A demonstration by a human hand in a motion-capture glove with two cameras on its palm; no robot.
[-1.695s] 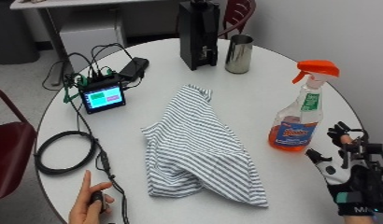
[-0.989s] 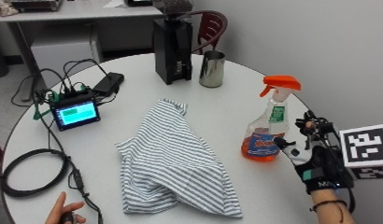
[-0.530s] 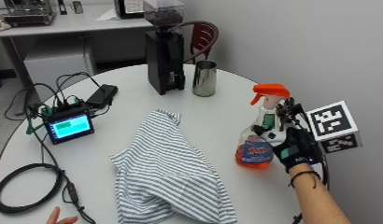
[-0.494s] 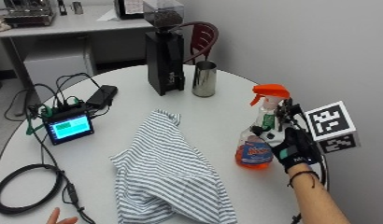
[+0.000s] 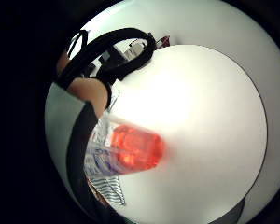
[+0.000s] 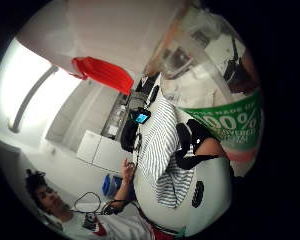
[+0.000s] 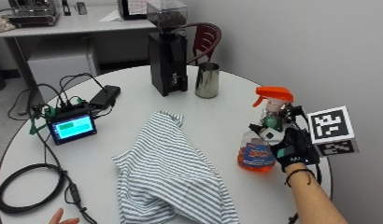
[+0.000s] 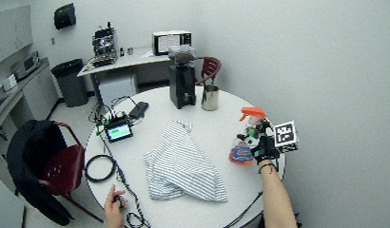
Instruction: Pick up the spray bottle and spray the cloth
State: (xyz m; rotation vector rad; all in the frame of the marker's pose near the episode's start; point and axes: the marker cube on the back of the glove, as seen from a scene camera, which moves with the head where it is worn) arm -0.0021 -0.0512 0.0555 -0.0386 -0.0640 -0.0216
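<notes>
1. Right hand (image 7: pixel 293 150) in its black glove has come in from the table's edge, where it was empty a moment ago, and is now wrapped around the spray bottle (image 7: pixel 264 135). Its fingers curl around the bottle's neck, just under the orange top.
2. Left hand (image 7: pixel 60 217) is bare and only peeks in at the near edge of the table (image 7: pixel 241 100). It holds nothing that I can see, and its fingers are too hidden to tell more.
3. This change means the grab part looks done or nearly done. I cannot tell if the bottle's bottom is off the table yet. It looks very close to it.
4. Next, I think the hand must lift the bottle, aim the nozzle at the cloth (image 7: pixel 168 170) and squeeze the trigger.
5. Now the things, biggest first. The round white table holds everything.
6. The striped cloth lies crumpled in the middle of the table, beside the bottle but not touching it.
7. The spray bottle stands upright near the table's edge, on the right hand's side. Orange liquid fills its lower part. From the palm, the bottle looks very close, with the cloth beyond it.
8. The left hand is well apart from both the bottle and the cloth.
</notes>
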